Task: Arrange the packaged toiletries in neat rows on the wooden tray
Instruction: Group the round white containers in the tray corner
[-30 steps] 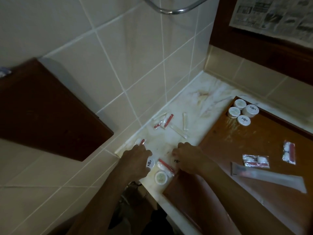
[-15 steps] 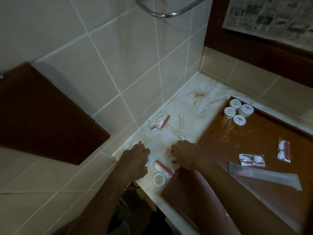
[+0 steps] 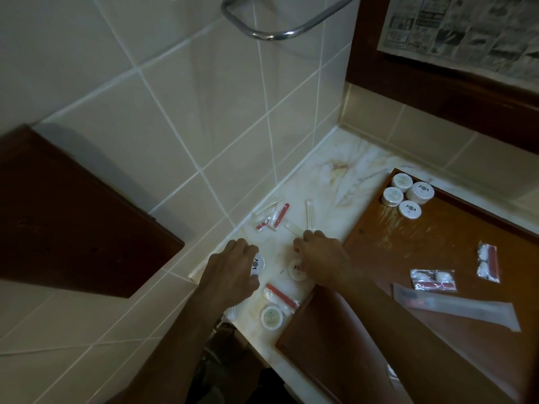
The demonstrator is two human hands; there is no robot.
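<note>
left hand (image 3: 233, 269) palm-down on the marble counter (image 3: 335, 182), fingers curled over a round white puck (image 3: 258, 265) at its 3 o'clock edge; whether gripped or merely covered, cannot tell. right hand (image 3: 320, 258) palm-down just beside, at 3 o'clock from the left, fingertips bent onto a second round puck (image 3: 296, 269) peeking out at its 8 o'clock side; grip likewise unclear. toward 6 o'clock of both hands, a clear packet with a red strip (image 3: 280, 294) lying against a third round puck (image 3: 271, 316) near the counter's front edge. toward 12 o'clock, loose sachets (image 3: 272, 217) and thin white sticks (image 3: 309, 214) scattered by the tiled wall (image 3: 175, 112). wooden tray (image 3: 437, 243) at 3 o'clock of the hands, right forearm crossing its near corner. on the tray: four round white pucks (image 3: 407, 196) clustered in the 11 o'clock corner, two small packets (image 3: 433, 279) (image 3: 487, 262) apart at mid-right, a long clear sleeve (image 3: 455, 306) lying slantwise below them.
</note>
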